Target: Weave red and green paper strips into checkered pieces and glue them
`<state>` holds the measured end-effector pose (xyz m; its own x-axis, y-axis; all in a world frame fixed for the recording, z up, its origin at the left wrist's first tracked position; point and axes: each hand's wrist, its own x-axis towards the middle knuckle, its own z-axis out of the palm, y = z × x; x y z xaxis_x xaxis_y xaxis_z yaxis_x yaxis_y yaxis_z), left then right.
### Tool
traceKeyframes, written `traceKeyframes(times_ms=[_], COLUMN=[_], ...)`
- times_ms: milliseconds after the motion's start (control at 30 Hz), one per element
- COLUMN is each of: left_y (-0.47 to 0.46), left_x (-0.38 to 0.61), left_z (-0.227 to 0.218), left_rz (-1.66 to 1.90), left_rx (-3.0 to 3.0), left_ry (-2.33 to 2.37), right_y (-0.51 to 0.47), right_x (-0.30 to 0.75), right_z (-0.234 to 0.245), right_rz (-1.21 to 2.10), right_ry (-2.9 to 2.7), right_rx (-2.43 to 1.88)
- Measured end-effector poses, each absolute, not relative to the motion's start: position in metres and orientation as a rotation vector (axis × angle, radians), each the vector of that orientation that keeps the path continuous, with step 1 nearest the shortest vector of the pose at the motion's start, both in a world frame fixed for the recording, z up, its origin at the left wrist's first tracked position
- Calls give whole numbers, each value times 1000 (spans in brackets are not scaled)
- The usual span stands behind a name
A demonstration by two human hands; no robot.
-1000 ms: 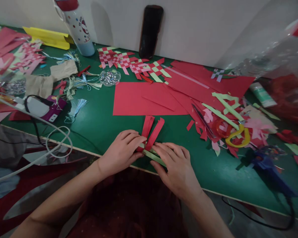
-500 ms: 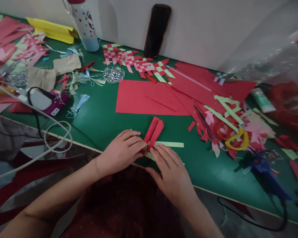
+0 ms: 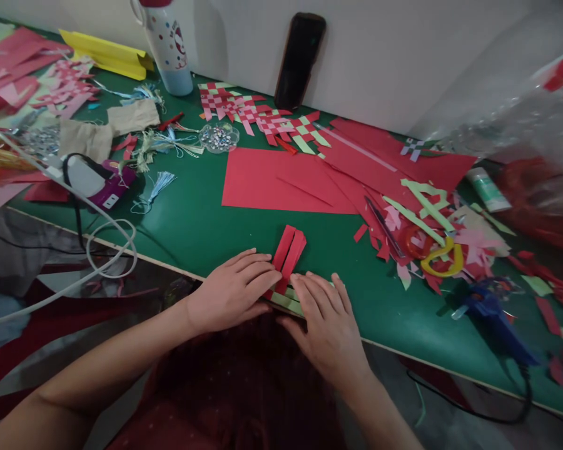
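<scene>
Red paper strips [image 3: 287, 255] slant away from me at the table's front edge, crossing light green paper strips [image 3: 286, 302] in a small weave. My left hand [image 3: 232, 292] is closed over the weave's left side, its fingers on the red strips and its thumb lower down at the edge. On the other side, my right hand [image 3: 331, 322] lies with fingers stretched out over the green strips. Its thumb is apart from the fingers, near the table edge. Both hands hide parts of the weave.
Beyond the hands lie red paper sheets [image 3: 267, 178] and finished woven pieces [image 3: 244, 112]. A phone [image 3: 300, 59] leans on the wall. Yellow-handled scissors [image 3: 443, 257] rest among scraps, near a blue glue gun [image 3: 502, 319]. Left are a bottle [image 3: 171, 56], tassels [image 3: 157, 190] and a white cable [image 3: 110, 250].
My right hand has moved slightly, and its fingers now cover the green strip end that stuck out to the right. More green shows between my hands. The view has shifted a little.
</scene>
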<state>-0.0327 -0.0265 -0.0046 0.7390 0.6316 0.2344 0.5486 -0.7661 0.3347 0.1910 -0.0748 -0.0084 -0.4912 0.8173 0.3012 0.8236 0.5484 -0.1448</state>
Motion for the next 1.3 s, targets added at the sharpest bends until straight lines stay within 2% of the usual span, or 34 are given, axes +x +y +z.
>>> traceKeyframes(times_ms=[400, 633, 733, 900, 967, 1133, 1300], left_y=[-37, -36, -24, 1, 9, 19, 27], left_x=[-35, -34, -26, -15, -13, -9, -3], left_z=[-6, -4, 8, 33, 39, 41, 35], left_rz=[544, 673, 687, 613, 575, 598, 616], left_rx=[2798, 2768, 2587, 2309, 2231, 2108, 2173], left_ry=[892, 799, 809, 813, 861, 851, 794], right_y=[-89, -86, -72, -40, -28, -11, -9], right_x=[186, 197, 203, 213, 216, 220, 219], right_z=[-6, 6, 18, 49, 59, 65, 68], right_rz=[-79, 15, 201, 915, 1104, 1289, 1308], right_ry=[-2336, -2343, -2294, -2065, -1967, -1856, -1870], right_rx=[-1279, -1216, -1290, -1556, -1597, -1630, -1603])
